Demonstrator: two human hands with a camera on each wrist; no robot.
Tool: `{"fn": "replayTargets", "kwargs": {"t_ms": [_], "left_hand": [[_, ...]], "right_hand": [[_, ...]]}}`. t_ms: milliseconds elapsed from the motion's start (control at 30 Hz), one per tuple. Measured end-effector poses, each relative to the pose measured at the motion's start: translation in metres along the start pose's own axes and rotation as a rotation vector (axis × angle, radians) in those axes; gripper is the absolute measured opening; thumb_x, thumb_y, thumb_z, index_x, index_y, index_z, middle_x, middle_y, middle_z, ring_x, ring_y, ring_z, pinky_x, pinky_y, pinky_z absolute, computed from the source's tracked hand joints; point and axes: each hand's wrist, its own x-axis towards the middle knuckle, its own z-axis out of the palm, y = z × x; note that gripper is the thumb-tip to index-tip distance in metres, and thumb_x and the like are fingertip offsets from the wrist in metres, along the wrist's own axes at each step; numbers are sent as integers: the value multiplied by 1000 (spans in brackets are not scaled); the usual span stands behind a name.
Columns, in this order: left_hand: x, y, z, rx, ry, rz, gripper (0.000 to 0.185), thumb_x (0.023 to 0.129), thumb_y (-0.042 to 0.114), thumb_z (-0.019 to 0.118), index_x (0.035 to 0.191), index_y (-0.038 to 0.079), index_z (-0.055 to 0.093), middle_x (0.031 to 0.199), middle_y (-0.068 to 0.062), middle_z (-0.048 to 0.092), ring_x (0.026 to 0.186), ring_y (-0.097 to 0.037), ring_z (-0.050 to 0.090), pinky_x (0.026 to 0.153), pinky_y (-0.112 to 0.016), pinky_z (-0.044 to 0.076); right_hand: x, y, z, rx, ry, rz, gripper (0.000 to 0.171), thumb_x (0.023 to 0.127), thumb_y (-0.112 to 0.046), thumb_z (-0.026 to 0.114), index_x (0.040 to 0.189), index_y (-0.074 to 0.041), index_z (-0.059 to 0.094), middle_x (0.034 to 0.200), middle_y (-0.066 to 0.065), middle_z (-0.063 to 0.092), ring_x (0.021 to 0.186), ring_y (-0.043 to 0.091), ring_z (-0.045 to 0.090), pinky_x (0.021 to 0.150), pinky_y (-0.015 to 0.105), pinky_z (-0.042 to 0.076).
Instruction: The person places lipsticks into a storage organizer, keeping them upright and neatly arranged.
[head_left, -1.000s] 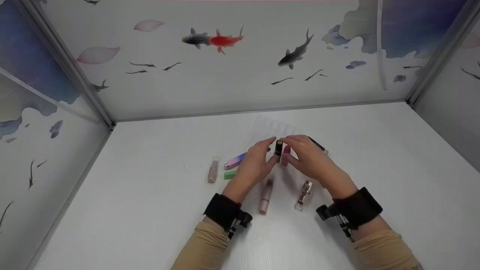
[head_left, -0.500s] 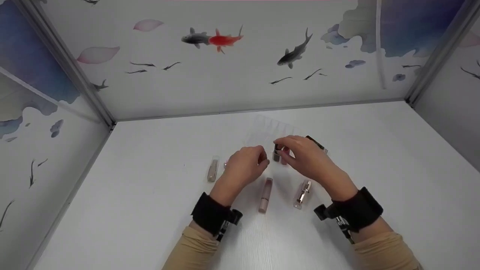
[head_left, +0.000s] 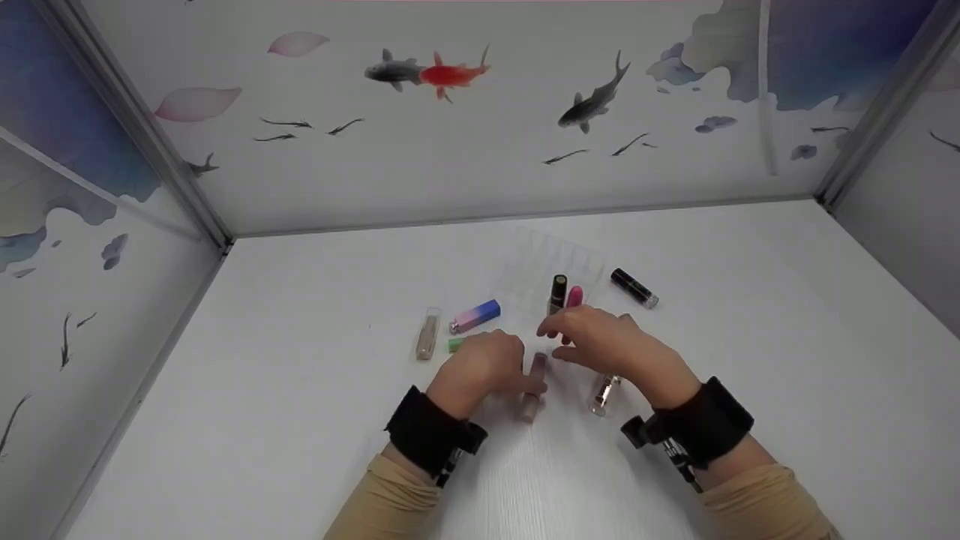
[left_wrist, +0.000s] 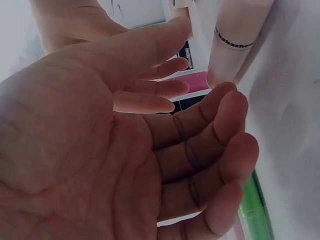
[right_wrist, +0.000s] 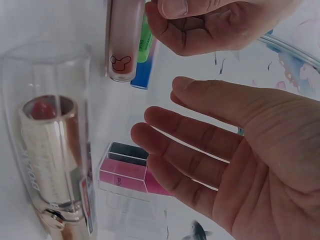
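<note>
Spreading under everything is the white desk (head_left: 750,360), carrying a clear organizer (head_left: 525,270) that is holding a black tube (head_left: 558,291) and a pink tube (head_left: 574,295) upright. Hovering just in front of that organizer is the right hand (head_left: 609,346), its fingers (right_wrist: 190,145) lying loosely extended and gripping nothing. Reaching down beside it is the left hand (head_left: 480,369), fingers (left_wrist: 210,165) relaxed and half curled, closing on nothing, nearly touching the beige lipstick (head_left: 534,386) that is lying flat in front of the organizer.
</note>
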Motion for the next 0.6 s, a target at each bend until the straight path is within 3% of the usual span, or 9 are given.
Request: {"fn": "replayTargets", "kwargs": {"t_ms": [200,300,400,600], "left_hand": [[-3,2,3,-40,-87,-84,48,83,47,77,57,13,55,55,3,49,53,-12,45,48,-26,34],[-3,3,6,-27,-83,-76,51,81,48,77,53,15,51,50,4,45,50,-11,43,46,-26,31],[-1,4,9,-8,-77,-66,51,82,47,76,53,15,49,48,5,40,50,-11,42,47,-27,30],[4,7,8,133,-125,-57,41,86,36,67,57,14,47,55,4,40,54,-14,42,50,-28,32]], "right_hand": [[5,-6,6,-43,-77,57,32,89,0,68,120,-9,72,121,7,72,118,26,66,96,53,50],[5,-8,7,-41,-73,21,31,89,1,69,118,-8,72,120,8,72,115,26,66,100,50,51],[5,-7,9,-35,-48,-46,29,87,2,70,115,-5,73,115,9,73,107,26,69,95,45,55],[4,-6,11,-36,-40,-89,22,87,2,70,107,-5,75,107,8,75,98,24,70,90,42,56]]}}
